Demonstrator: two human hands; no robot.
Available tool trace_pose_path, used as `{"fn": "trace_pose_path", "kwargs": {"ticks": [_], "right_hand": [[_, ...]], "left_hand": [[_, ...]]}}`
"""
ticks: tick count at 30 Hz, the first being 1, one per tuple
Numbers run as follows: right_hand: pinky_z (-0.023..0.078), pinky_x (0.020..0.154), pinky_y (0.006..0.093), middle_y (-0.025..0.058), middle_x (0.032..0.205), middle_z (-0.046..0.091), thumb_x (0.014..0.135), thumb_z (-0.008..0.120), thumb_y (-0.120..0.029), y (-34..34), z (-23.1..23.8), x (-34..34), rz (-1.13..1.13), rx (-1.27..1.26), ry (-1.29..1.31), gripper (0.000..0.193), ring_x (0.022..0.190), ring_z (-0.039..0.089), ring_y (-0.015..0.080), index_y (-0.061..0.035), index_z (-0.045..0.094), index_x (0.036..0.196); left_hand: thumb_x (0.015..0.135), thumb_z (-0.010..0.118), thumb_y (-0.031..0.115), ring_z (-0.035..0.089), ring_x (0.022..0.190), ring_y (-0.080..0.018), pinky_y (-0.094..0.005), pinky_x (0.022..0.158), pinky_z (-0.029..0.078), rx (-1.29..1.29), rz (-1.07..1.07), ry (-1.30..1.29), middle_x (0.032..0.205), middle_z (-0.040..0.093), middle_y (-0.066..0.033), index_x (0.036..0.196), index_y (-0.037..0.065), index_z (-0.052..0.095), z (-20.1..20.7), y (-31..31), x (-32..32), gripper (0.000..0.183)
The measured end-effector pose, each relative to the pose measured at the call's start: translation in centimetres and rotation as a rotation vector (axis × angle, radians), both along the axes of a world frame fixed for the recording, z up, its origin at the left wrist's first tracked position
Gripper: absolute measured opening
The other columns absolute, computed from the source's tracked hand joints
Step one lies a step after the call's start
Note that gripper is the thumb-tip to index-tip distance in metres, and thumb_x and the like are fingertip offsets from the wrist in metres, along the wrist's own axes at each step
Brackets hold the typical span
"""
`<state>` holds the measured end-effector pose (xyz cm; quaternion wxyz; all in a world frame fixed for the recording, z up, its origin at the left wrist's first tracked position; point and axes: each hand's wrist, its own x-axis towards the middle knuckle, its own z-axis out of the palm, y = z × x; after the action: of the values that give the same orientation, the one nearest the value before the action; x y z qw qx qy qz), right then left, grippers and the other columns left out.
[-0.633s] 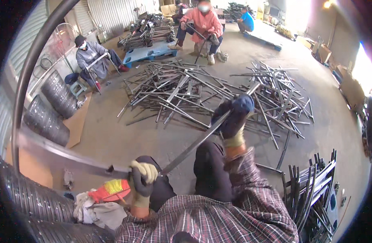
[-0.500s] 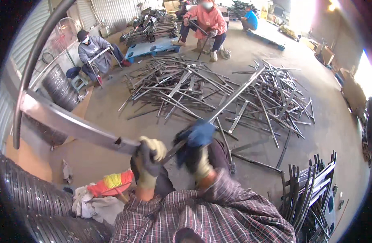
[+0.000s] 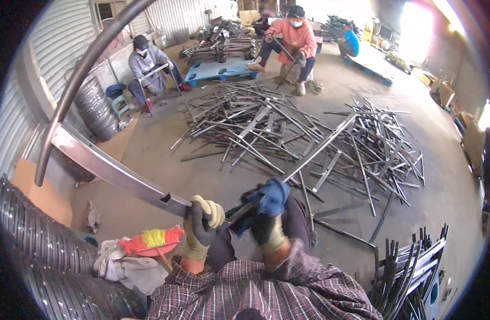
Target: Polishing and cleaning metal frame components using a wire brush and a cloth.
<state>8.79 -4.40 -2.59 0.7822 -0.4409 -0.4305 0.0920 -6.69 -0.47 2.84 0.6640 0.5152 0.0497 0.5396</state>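
Note:
My left hand (image 3: pixel 203 220), in a grey and cream work glove, is closed around a metal frame (image 3: pixel 117 173) near its corner. The frame's wide flat bar slants to the upper left and meets a dark curved rod (image 3: pixel 77 80). From the same corner a thin straight bar (image 3: pixel 325 140) runs up and right. On that bar my right hand (image 3: pixel 269 229), gloved too, is closed on a blue cloth (image 3: pixel 269 197) bunched about the metal. The right fingers are partly covered by the cloth.
A wide heap of metal frames (image 3: pixel 255 125) lies on the floor ahead. More frames (image 3: pixel 410 266) stand stacked at lower right, and dark coiled bundles (image 3: pixel 47 240) at lower left. A red-and-yellow thing (image 3: pixel 154 241) lies beside pale rags (image 3: pixel 130 272). Several people work farther off.
The whole scene has shifted down and right in the picture. My right hand and the cloth were blurred before and are sharper now. Both hands keep their hold.

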Motion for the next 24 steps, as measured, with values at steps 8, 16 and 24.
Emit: {"fn": "trace_pose_path", "kwargs": {"ticks": [8,16,24], "right_hand": [[0.048,0.077,0.0365,0.0011,0.092,0.059,0.095,0.054,-0.044,-1.2,-2.4,10.2,0.405,0.46,1.144,0.028,0.086,0.058,0.0193,-0.0162,0.056,0.1],[0.053,0.077,0.0511,0.0125,0.094,0.061,0.091,0.051,-0.057,-4.2,2.3,13.5,0.668,0.217,0.859,0.044,0.084,0.064,0.042,-0.0139,0.055,0.099],[0.048,0.081,0.0294,0.0017,0.099,0.052,0.1,0.044,-0.033,-4.1,0.7,3.8,0.875,0.03,0.86,0.026,0.088,0.053,0.0148,-0.0122,0.047,0.117]], "left_hand": [[0.105,0.032,0.035,0.034,0.035,-0.0118,-0.0289,0.037,0.034,0.024,-0.09,-0.095,0.046,0.037,0.0,0.078,0.011,0.043,-3.4,0.4,-7.2,0.038],[0.103,0.035,0.038,0.035,0.037,-0.0135,-0.0297,0.04,0.035,0.062,-0.148,-0.058,0.047,0.039,-0.0014,0.076,0.011,0.042,-2.1,0.0,-8.2,0.039],[0.104,0.031,0.038,0.032,0.033,-0.0114,-0.0275,0.036,0.031,0.022,-0.053,-0.085,0.046,0.038,0.0001,0.075,0.011,0.04,-1.4,-1.6,-2.2,0.04]]}}
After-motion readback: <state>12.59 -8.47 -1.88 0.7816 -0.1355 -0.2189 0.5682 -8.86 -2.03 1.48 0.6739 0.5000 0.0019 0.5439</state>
